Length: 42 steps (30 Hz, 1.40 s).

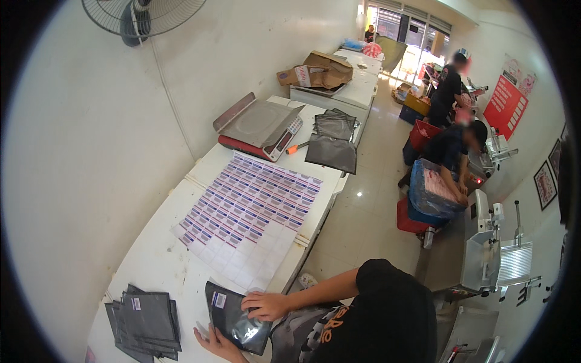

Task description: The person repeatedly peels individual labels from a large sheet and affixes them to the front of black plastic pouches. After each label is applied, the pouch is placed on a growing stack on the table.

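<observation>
The right hand [265,305] lies flat, palm down, on a dark shiny pouch [236,316]. Its fingers are spread and point toward 9 o'clock. They press on the top part of the pouch, close to a small white sticker [219,299] in the pouch's corner. The arm is bare and comes in from 3 o'clock, out of a black sleeve. The left hand [216,343] sits at 6 o'clock from the pouch. It is open, with the fingers touching the pouch's lower edge. Neither hand is closed around anything; both just rest on the pouch. The pouch is smooth plastic that shines a bit, and it lies at the near end of the long white table [160,260].

At 9 o'clock from the hands sits a messy stack of grey pouches [145,320], flat and square. At 12 o'clock lies a big sheet of stickers [251,212] in neat rows; the near part of the sheet is bare white. Farther up at 12 o'clock stands a red scale [259,128] with a flat metal top, and just beside it is another pile of dark pouches [333,139]. Far off at 2 o'clock, two people [451,121] work near a blue crate [433,193].
</observation>
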Each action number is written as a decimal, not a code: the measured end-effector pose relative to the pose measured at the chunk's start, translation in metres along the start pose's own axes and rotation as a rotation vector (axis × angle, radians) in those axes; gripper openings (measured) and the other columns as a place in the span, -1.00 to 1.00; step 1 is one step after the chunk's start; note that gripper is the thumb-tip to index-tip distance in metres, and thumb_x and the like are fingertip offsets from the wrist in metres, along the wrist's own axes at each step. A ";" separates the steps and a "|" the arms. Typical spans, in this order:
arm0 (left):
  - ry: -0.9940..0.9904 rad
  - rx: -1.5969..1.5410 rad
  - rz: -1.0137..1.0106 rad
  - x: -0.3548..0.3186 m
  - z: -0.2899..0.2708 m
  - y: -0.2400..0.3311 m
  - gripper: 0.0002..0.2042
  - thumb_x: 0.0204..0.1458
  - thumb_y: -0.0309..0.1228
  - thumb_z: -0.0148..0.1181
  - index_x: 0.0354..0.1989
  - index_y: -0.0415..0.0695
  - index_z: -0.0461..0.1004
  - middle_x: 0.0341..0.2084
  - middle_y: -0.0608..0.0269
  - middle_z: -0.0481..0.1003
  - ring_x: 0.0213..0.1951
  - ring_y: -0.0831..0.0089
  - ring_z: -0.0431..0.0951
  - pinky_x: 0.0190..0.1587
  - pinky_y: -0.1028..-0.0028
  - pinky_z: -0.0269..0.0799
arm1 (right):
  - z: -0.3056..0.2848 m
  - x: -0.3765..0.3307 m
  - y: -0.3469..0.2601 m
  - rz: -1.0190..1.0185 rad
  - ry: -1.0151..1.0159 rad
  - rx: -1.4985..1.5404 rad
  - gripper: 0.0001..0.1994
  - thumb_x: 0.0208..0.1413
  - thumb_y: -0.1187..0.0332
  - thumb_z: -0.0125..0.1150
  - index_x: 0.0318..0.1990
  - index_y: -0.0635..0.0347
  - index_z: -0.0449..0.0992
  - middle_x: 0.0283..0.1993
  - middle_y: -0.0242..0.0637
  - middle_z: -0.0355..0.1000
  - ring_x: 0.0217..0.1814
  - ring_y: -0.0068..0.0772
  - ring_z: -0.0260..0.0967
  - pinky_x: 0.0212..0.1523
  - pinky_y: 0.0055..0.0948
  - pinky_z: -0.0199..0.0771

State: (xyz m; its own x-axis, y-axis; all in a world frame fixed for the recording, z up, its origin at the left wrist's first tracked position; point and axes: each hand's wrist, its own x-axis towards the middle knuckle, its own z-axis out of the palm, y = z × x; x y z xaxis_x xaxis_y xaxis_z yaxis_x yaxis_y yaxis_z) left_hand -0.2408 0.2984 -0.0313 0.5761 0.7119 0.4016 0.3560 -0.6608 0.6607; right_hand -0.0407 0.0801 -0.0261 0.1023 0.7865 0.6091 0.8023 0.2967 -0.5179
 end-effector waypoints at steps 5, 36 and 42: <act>0.122 -0.603 -0.415 0.003 -0.021 0.068 -0.16 0.16 -0.71 0.30 0.64 -0.04 0.14 0.53 -0.23 0.15 0.41 0.00 0.36 0.40 0.10 0.34 | -0.002 -0.001 -0.003 0.038 0.057 0.005 -0.70 0.11 0.47 0.39 0.02 0.14 0.60 0.31 -0.07 0.35 0.47 0.10 0.22 0.45 0.22 0.18; 0.726 0.401 -0.166 0.120 -0.208 -0.230 -0.83 0.14 -0.33 0.43 -0.19 -0.14 0.75 -0.15 0.08 0.69 -0.03 0.00 0.64 0.06 0.15 0.51 | -0.005 -0.009 -0.012 0.197 0.080 -0.204 -0.70 -0.09 0.55 0.38 -0.13 0.09 0.71 0.27 -0.09 0.44 0.38 0.14 0.30 0.40 0.12 0.21; 0.391 -0.159 -0.639 -0.022 -0.355 -0.311 -0.67 0.18 -0.42 0.40 0.12 -0.16 0.70 -0.03 0.12 0.70 0.10 0.29 0.64 0.21 0.34 0.50 | -0.008 -0.005 -0.011 0.140 -0.007 -0.111 -0.69 -0.05 0.52 0.35 -0.09 0.09 0.70 0.26 -0.07 0.44 0.38 0.13 0.32 0.39 0.18 0.21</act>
State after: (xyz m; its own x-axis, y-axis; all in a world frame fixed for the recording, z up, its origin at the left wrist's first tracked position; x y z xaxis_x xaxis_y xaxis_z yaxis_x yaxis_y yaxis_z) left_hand -0.6255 0.5723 -0.0208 -0.0187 0.9961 0.0866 0.4057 -0.0716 0.9112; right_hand -0.0451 0.0682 -0.0189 0.2139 0.8197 0.5313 0.8408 0.1224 -0.5273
